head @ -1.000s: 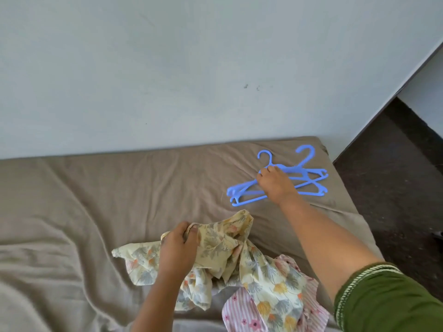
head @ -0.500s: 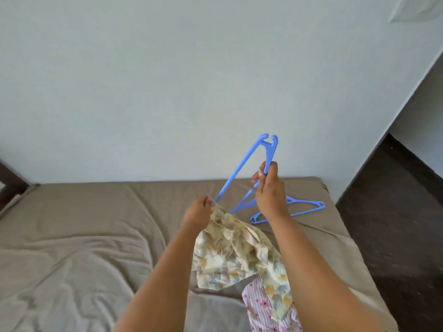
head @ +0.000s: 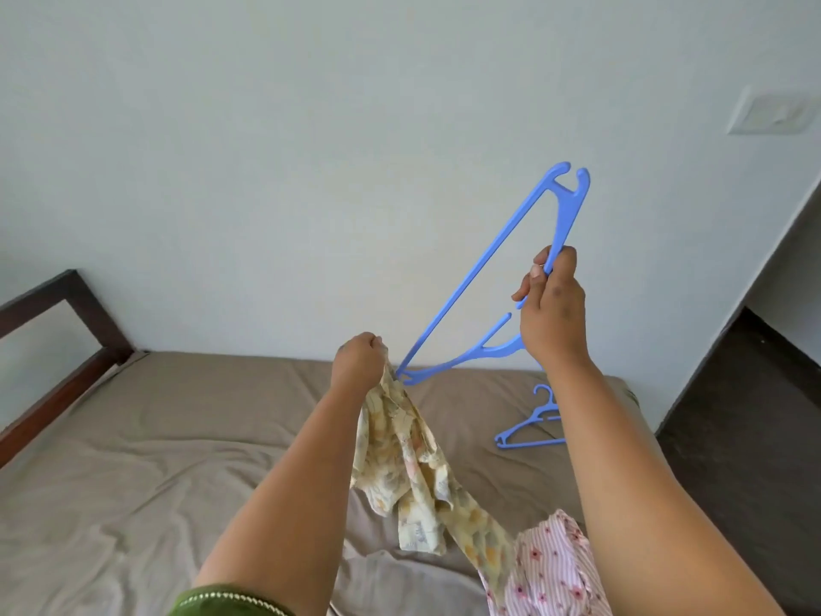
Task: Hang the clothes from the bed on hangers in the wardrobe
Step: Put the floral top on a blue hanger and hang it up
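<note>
Right hand (head: 551, 313) grips the hanger (head: 484, 277) raised over the bed (head: 177, 437), its lower tip at the dress (head: 408, 460) pinched by the left hand (head: 357, 360); the tip should enter the neck opening first.

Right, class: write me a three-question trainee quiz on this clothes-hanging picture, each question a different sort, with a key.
1. True or false: the right hand grips the raised blue hanger.
2. Which garment does the left hand hold up? A) yellow floral garment B) pink striped garment C) neither.
3. Fill in: the spare blue hanger lies on the ____ bedsheet.

Key: 1 true; 2 A; 3 brown. The raised hanger's lower end meets the floral garment at the left hand, and the pink striped garment lies on the bed.
</note>
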Demonstrator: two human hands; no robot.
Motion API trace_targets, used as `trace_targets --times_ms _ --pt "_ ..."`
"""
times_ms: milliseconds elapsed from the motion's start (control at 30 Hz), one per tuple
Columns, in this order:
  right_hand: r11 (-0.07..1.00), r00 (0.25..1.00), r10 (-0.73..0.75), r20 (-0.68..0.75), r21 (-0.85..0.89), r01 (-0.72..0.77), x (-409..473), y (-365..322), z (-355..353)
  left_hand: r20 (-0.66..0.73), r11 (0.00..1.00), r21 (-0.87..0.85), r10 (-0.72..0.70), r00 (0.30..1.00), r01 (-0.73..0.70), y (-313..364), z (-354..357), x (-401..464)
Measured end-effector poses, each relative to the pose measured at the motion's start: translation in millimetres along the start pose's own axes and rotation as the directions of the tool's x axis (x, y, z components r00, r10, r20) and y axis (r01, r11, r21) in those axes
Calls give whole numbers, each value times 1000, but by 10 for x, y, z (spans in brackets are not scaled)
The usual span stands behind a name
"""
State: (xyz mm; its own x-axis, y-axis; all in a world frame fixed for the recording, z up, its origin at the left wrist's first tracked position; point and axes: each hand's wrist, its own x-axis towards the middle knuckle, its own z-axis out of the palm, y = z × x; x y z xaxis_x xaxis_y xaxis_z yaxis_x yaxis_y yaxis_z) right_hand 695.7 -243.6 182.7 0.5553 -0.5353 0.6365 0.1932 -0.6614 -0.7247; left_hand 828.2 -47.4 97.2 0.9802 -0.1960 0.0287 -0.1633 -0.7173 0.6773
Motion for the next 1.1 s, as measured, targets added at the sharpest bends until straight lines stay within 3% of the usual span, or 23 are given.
trace_targets --times_ms 167,300,467,567,733,867,1100 --pt "1000 998 -14 65 15 13 8 -124 156 7 999 -31 -13 1000 13 18 -210 9" --pt "998 994 -59 89 18 58 -143 -126 438 89 998 -57 40 995 -35 173 -257 -20" --pt "993 963 -96 254 -47 111 -406 6 697 138 995 -78 77 987 -67 253 -354 42" --pt "993 980 -117 160 -2 119 -438 11 692 106 991 73 101 989 -109 183 -457 126" --pt "983 986 -163 27 95 160 -191 -171 611 -16 987 149 61 998 -58 -31 -542 220" --pt "978 983 -178 -50 98 182 -126 -226 619 41 986 160 44 998 -50 -31 -581 305" --pt "983 980 -150 -127 92 162 -147 -229 589 265 996 -86 60 962 -38 -40 -699 280"
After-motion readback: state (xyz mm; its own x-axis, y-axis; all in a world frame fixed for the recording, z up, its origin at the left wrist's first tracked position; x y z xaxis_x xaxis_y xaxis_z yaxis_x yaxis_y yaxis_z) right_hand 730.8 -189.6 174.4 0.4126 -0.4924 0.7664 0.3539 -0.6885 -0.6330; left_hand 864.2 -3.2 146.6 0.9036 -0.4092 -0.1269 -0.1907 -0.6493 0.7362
